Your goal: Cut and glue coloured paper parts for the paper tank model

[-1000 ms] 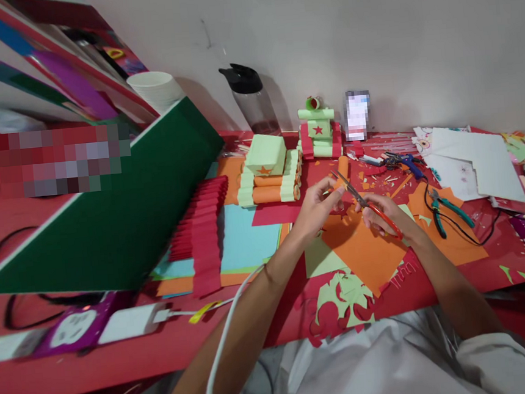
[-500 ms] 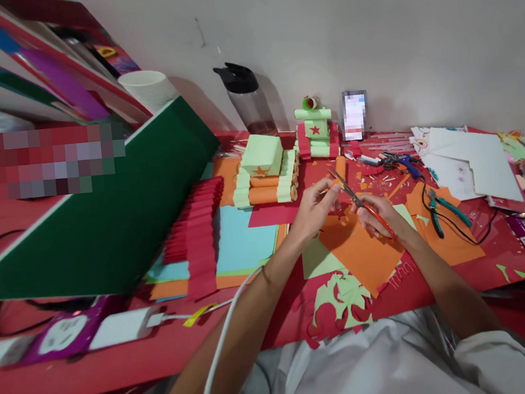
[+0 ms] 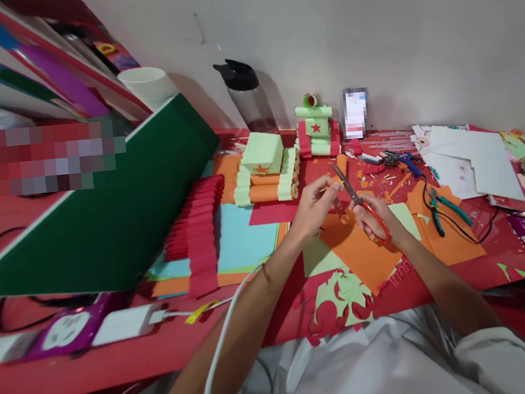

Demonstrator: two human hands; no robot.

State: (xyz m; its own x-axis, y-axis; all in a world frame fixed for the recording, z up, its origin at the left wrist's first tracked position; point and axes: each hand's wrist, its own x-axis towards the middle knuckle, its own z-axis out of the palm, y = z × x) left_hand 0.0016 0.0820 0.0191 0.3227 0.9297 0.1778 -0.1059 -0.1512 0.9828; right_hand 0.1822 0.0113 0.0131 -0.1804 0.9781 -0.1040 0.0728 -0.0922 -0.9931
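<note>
Red-handled scissors (image 3: 377,220) are in my right hand (image 3: 374,215), its fingers wrapped round the handles. Their blades point up and left and look nearly closed. My left hand (image 3: 315,208) is closed in a pinch just left of the blades; whatever small piece it holds is too hard to make out. Beneath both hands lies an orange paper sheet (image 3: 364,258) over light green paper. A rolled orange paper tube (image 3: 342,164) is just beyond the scissor tips. Light green cut-out scraps (image 3: 345,297) lie near the table's front edge.
Left of my hands are a paper tank model (image 3: 264,166), pleated red paper (image 3: 198,227) and a leaning green board (image 3: 121,215). A second paper model (image 3: 316,128), a bottle (image 3: 249,97) and a phone (image 3: 356,112) stand behind. Pliers (image 3: 447,208) and a glue gun (image 3: 406,163) lie right.
The scissors have turned slightly, and their blades have come closer together. My left hand stays pinched in nearly the same place. The whole view has shifted a little.
</note>
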